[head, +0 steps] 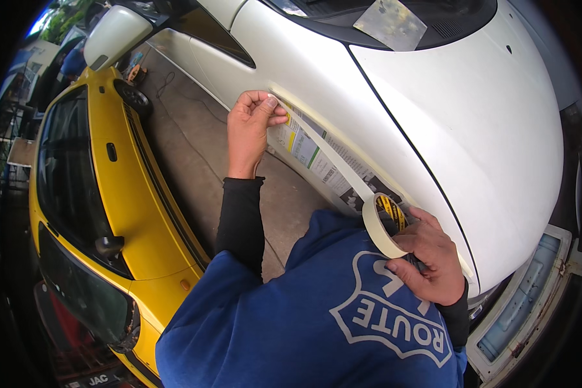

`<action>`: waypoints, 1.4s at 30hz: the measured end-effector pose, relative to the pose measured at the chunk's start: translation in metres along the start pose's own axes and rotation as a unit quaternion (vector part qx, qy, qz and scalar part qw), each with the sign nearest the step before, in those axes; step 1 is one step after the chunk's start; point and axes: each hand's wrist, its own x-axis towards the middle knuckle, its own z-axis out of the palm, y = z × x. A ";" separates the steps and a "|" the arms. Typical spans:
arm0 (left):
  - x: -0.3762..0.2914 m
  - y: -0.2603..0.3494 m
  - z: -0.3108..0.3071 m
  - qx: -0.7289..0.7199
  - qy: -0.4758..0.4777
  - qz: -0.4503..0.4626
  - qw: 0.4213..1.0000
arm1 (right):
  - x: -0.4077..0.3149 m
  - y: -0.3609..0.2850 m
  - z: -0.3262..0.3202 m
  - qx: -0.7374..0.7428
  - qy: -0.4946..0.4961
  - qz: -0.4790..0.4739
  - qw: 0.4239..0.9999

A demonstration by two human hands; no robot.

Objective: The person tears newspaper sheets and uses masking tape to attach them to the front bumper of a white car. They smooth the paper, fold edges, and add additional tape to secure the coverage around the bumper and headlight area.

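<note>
My left hand pinches the free end of a strip of masking tape between thumb and fingers, close to the side of a white car. The strip runs stretched down to the masking tape roll, which my right hand grips in front of my blue shirt. Behind the strip, newspaper covers part of the car's side, below a taped edge. Part of the roll's far side is hidden by the fingers of my right hand.
A yellow car stands at the left, across a strip of concrete floor. The white car's side mirror juts out at the upper left. A worn panel with a pale frame lies at the lower right. A cable lies on the floor.
</note>
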 end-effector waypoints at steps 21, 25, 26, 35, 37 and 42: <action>0.025 0.022 0.005 0.204 0.080 -0.004 0.976 | 0.016 -0.003 0.008 -0.079 0.032 -0.025 0.996; 0.014 0.014 -0.002 0.407 0.213 0.151 0.875 | 0.016 -0.003 0.007 -0.072 0.037 -0.031 0.996; 0.011 0.009 -0.003 0.438 0.238 0.247 0.831 | 0.018 -0.003 0.008 -0.069 0.035 -0.032 0.997; -0.005 -0.064 0.013 0.436 -0.005 0.332 0.837 | -0.010 -0.029 -0.003 -0.156 0.033 0.071 0.985; -0.002 -0.068 0.015 0.428 -0.004 0.347 0.835 | -0.035 -0.041 -0.011 -0.231 -0.006 0.131 0.964; -0.002 -0.067 0.013 0.452 -0.012 0.355 0.818 | -0.067 -0.048 -0.014 -0.308 -0.074 0.173 0.933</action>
